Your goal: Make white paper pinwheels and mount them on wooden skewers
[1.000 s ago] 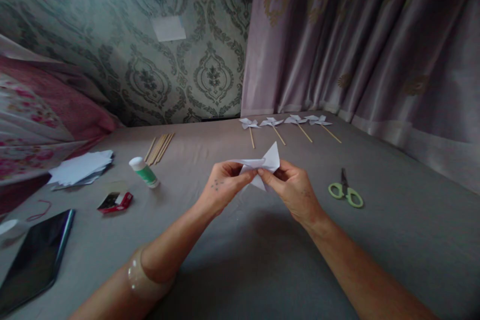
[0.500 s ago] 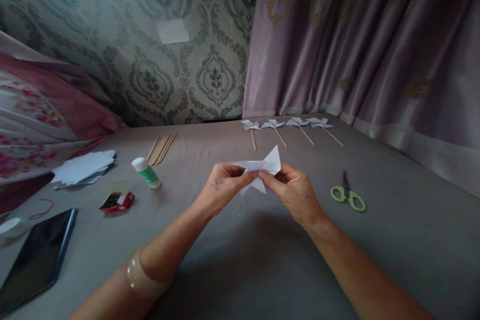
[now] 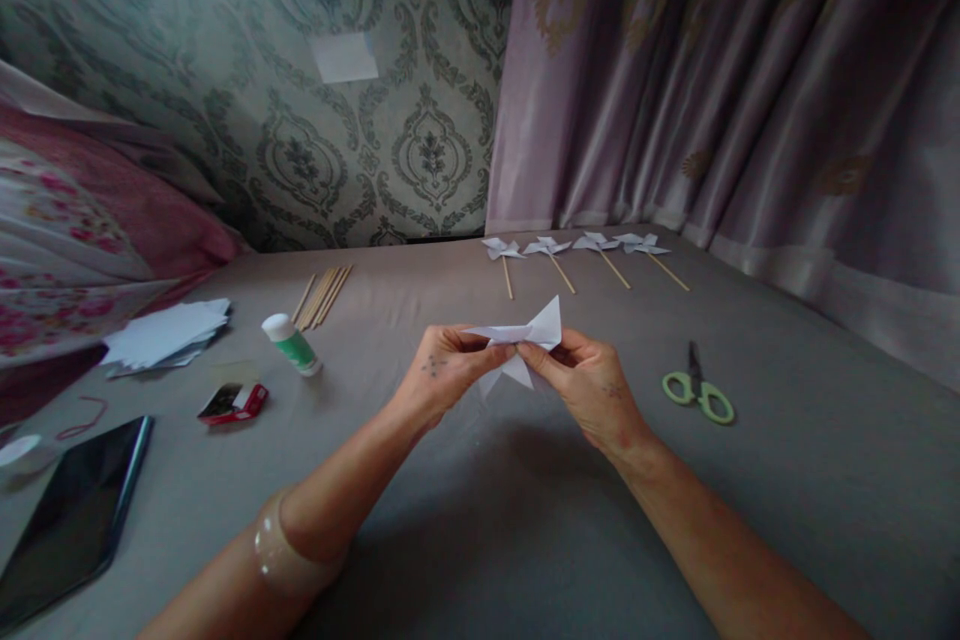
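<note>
A white paper pinwheel [image 3: 546,324] with folded, pointed blades is held up between both hands, above the grey cloth. My left hand [image 3: 454,365] pinches it from the left, thumb pressed near its centre. From the right, my right hand [image 3: 581,378] grips it too, its thumb tip meeting the left one at the middle. The fingers behind the paper are partly hidden. No stick shows on this pinwheel. Farther back lie several finished paper pinwheels [image 3: 550,246] on wooden sticks, in a row.
Green-handled scissors [image 3: 697,392] lie at the right. On the left are a glue stick [image 3: 292,345] standing tilted in view, several wooden sticks [image 3: 328,297], an open small red box [image 3: 234,401], stacked white paper [image 3: 169,335], a dark tablet [image 3: 75,510] and a red loop [image 3: 84,418].
Both hands keep their grip on the pinwheel at nearly the same spot. Its upper blade tip sits very slightly lower. The view has shifted a little.
</note>
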### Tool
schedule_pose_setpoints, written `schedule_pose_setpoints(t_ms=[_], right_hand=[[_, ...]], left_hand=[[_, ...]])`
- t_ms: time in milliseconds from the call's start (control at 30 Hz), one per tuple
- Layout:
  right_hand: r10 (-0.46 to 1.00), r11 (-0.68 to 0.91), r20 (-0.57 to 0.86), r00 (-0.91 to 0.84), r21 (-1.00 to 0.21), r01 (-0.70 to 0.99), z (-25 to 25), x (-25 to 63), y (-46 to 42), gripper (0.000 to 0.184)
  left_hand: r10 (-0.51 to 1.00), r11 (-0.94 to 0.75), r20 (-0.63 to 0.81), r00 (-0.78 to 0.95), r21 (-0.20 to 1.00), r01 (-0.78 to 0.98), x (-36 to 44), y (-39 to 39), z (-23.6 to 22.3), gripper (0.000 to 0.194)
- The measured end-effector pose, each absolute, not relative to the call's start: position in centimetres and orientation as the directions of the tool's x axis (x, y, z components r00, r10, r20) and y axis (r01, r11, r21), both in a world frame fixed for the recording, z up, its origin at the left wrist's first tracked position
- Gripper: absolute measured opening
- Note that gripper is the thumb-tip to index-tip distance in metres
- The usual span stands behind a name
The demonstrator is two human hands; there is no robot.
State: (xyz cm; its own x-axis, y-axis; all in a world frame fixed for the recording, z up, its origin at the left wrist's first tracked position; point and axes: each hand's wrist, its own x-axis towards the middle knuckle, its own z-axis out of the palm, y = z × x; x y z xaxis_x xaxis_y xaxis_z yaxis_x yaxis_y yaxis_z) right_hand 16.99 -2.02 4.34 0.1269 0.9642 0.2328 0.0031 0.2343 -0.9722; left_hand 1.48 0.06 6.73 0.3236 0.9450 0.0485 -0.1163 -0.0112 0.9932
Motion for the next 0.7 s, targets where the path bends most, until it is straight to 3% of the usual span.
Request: schedule_pose_setpoints(t_ms=[433, 700], right_hand=[[0.968, 0.225, 0.226, 0.107, -0.974, 0.023, 3.74, 17.15, -1.86, 0.023], [0.965, 0.233, 0.237, 0.112, -0.971, 0.051, 3.73, 17.06, -1.88, 0.024]], left_hand=[[0.944, 0.018, 0.03, 0.329, 0.99, -0.142, 1.6, 0.16, 7.06, 0.024], [0.945, -0.037, 0.05, 0.322, 0.998, -0.046, 1.07, 0.62, 6.52, 0.019]])
